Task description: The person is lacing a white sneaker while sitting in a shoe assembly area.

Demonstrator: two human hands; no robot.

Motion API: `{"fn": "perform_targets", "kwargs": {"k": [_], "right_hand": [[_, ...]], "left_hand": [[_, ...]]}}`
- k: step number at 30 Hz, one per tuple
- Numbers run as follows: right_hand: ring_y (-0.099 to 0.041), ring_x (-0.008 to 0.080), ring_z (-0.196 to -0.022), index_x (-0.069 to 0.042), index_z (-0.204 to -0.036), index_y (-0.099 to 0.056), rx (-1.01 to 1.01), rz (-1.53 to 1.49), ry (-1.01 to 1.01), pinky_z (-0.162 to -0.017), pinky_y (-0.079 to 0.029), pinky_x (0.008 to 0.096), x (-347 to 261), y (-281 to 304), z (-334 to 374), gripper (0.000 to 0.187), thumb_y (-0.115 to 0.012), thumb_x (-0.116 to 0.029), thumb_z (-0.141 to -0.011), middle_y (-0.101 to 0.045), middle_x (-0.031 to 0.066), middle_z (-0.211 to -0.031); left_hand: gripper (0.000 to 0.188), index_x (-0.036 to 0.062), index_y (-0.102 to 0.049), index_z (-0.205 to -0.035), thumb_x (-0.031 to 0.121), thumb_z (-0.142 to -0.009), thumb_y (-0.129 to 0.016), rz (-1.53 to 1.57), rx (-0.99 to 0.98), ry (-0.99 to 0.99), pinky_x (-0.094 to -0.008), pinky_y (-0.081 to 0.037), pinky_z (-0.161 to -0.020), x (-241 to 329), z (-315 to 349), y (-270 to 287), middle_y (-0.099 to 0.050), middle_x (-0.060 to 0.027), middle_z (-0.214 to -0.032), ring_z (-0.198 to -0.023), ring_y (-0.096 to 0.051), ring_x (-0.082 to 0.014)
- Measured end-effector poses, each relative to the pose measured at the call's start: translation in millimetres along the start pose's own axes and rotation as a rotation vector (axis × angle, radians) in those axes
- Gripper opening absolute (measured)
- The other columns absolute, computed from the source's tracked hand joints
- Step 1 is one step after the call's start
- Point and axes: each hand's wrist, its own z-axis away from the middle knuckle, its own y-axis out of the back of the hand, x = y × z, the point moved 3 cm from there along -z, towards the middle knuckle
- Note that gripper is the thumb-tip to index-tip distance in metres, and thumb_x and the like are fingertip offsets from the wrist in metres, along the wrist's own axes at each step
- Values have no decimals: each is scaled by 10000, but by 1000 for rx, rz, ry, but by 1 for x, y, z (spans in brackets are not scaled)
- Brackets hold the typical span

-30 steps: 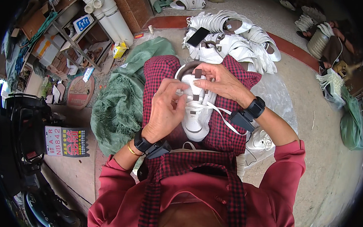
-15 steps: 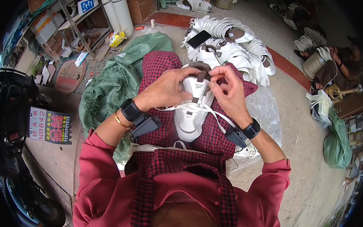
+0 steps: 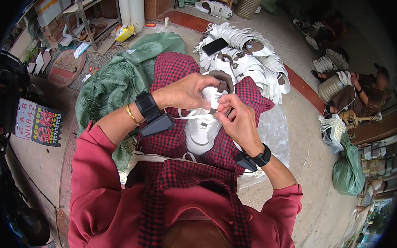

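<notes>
A white sneaker upper (image 3: 200,135) with a brown collar lining lies on my lap, toe toward me, on a red-and-black checked apron (image 3: 170,66). My left hand (image 3: 184,92) grips its left side and tongue, thumb low and fingers near the collar. Over the middle of the tongue, my right hand (image 3: 238,121) is closed in a pinch beside a small dark tab. It appears to hold the white shoelace (image 3: 189,117), though the fingertips hide the exact spot. The lace crosses the shoe's throat, with part trailing to the left.
Beyond my knees lies a heap of white shoe uppers (image 3: 273,60) with a black phone (image 3: 214,46) on top. Green sacking (image 3: 106,81) lies at left, clear plastic (image 3: 270,132) at right. A co-worker (image 3: 366,94) sits at far right. A motorbike (image 3: 19,195) stands left.
My right hand has moved from the collar down to the middle of the tongue and now pinches there. My left hand keeps its grip on the shoe. The whole view has shifted slightly.
</notes>
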Motion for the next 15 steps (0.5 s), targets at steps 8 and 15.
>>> {"fn": "perform_targets", "kwargs": {"k": [8, 15], "right_hand": [[-610, 37, -738, -15, -999, -591, -72, -70, -73, -609, -505, 200, 7, 4, -3, 243, -742, 55, -822, -660, 12, -847], [-639, 113, -684, -1, -849, -585, 111, 151, 12, -599, -518, 266, 22, 55, 15, 138, -703, 66, -822, -648, 42, -761]], "left_hand": [[556, -79, -532, -1322, -56, -807, -742, -108, 118, 56, -236, -440, -496, 6, 8, -5, -630, -61, -960, -676, -594, -49], [524, 5, -563, -1349, -56, -848, -705, -42, 231, 31, -261, -495, -547, 24, 29, -6, -669, -128, -1044, -657, -638, -95]]}}
